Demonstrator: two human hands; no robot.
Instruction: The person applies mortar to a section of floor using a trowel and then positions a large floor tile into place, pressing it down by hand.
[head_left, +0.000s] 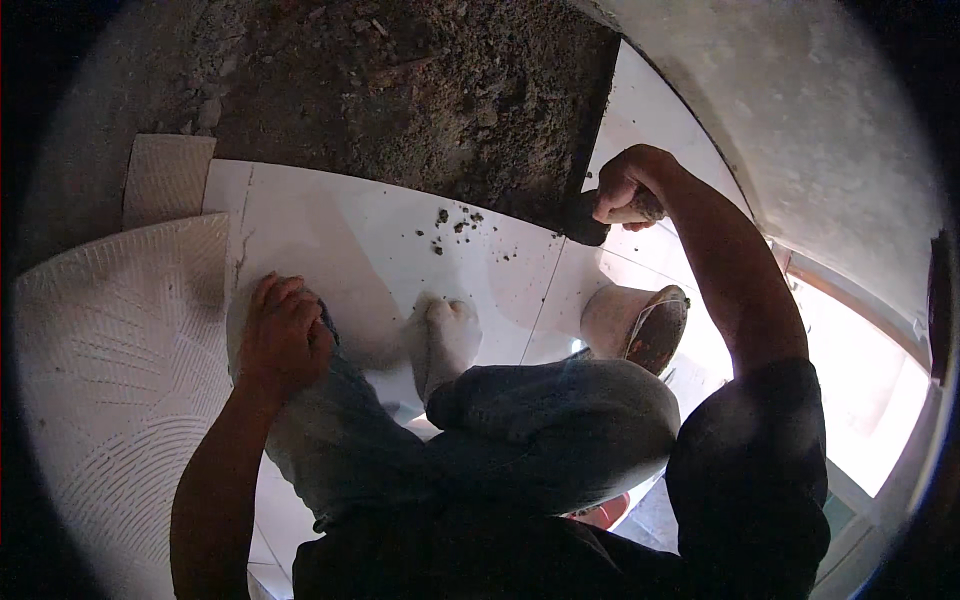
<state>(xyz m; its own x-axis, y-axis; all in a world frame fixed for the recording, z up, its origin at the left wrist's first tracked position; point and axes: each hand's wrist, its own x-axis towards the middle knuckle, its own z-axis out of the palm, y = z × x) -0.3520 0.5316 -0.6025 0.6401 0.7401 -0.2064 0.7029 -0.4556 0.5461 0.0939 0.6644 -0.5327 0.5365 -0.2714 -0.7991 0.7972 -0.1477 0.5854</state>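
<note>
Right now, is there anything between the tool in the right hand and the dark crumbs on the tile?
Nothing visible stands between the tool in the right hand and the crumbs, just flat tile with specks. The bucket is out of that line, closer to the person.

so the left hand (pixel 287 335) is just parked on the left knee, palm down, fingers close together and a bit bent over the front of it, looks pretty relaxed tbh. left forearm (pixel 215 480) is bare and runs straight up from the lower edge. right arm (pixel 735 270) is doing the reaching: dark sleeve down to about the elbow, elbow stuck out to the side, bare forearm angling forward and inward. right hand (pixel 632 190) is way out in front of the body, wrist bent, fingers curled in a proper grip. legs are folded up low, right knee (pixel 645 425) splayed outward, and one pale foot (pixel 452 335) pokes out between the knees
</note>
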